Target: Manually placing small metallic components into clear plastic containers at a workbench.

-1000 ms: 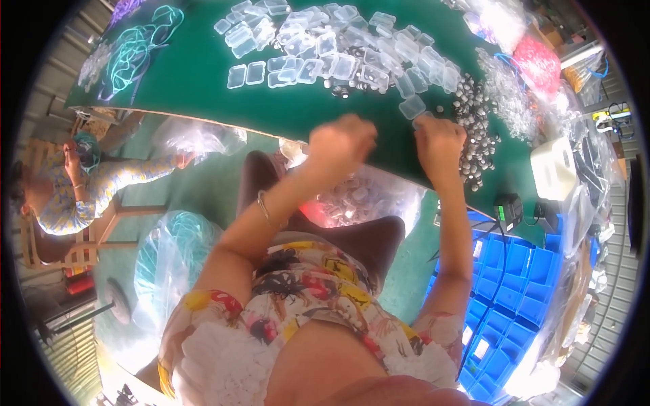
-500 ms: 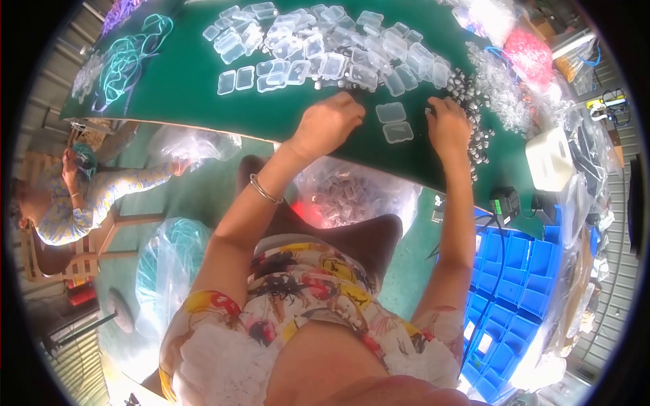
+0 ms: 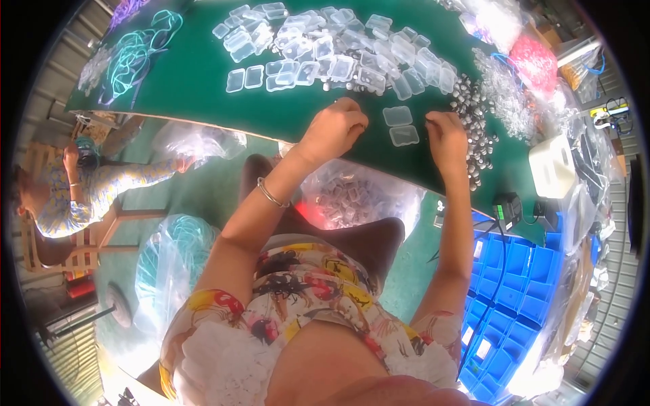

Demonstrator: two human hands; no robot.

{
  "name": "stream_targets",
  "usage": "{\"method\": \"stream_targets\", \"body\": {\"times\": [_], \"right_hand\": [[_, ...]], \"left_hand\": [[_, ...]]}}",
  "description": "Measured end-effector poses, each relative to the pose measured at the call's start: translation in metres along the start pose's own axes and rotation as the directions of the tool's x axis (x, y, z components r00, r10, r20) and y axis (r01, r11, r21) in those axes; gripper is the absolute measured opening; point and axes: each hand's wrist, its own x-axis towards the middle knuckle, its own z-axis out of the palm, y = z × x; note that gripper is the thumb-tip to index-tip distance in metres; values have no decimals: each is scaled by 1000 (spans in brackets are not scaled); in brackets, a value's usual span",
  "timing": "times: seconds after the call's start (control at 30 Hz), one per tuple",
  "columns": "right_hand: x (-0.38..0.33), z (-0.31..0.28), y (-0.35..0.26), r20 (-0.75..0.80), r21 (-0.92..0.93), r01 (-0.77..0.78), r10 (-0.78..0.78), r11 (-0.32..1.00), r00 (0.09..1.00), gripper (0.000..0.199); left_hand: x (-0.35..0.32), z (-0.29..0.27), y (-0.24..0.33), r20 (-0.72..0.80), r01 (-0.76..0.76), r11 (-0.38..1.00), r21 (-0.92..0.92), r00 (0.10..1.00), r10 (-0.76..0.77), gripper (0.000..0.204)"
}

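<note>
A small clear plastic case [image 3: 404,136] lies opened flat on the green tabletop [image 3: 193,81], between my two hands. My left hand [image 3: 333,130] hovers just left of it, fingers curled into a pinch; whatever they hold is hidden. On the other side, my right hand [image 3: 447,142] has thumb and fingertips pressed together beside a heap of small grey-and-black pieces [image 3: 479,145]. I cannot make out what is in that pinch. Beyond my hands spreads a large pile of similar clear cases [image 3: 308,49], with some small pieces among them.
Teal cords [image 3: 139,51] lie at the far left. Clear plastic bits [image 3: 504,88], a pink bag [image 3: 533,59] and a white jug [image 3: 552,162] line the right side. Blue bins [image 3: 508,284] stand below right. Another person [image 3: 74,183] sits at left.
The whole view has shifted slightly. My right hand has drawn a little toward me and closer to the opened case, its fingers more tightly together. My left hand stays pinched beside the case.
</note>
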Motion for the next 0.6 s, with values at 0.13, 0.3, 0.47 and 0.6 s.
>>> {"method": "stream_targets", "body": {"times": [0.13, 0.3, 0.47, 0.6], "right_hand": [[-3, -3, -13, -12, 147, -14, 16, 989, 1000, 19], [-11, 4, -19, 33, 220, -53, 47, 974, 998, 19], [-15, 6, -30, 71, 206, -60, 46, 977, 996, 20], [-19, 8, -38, 89, 265, -146, 127, 953, 988, 20]], "left_hand": [[-3, 6, 14, -59, 86, 974, 210, 995, -76, 8], [-1, 12, 9, -50, 87, 985, 148, 995, -81, 7], [2, 10, 14, -34, 108, 993, 49, 994, -106, 11], [-2, 13, 21, -119, 179, 966, 187, 980, -158, 13]]}}
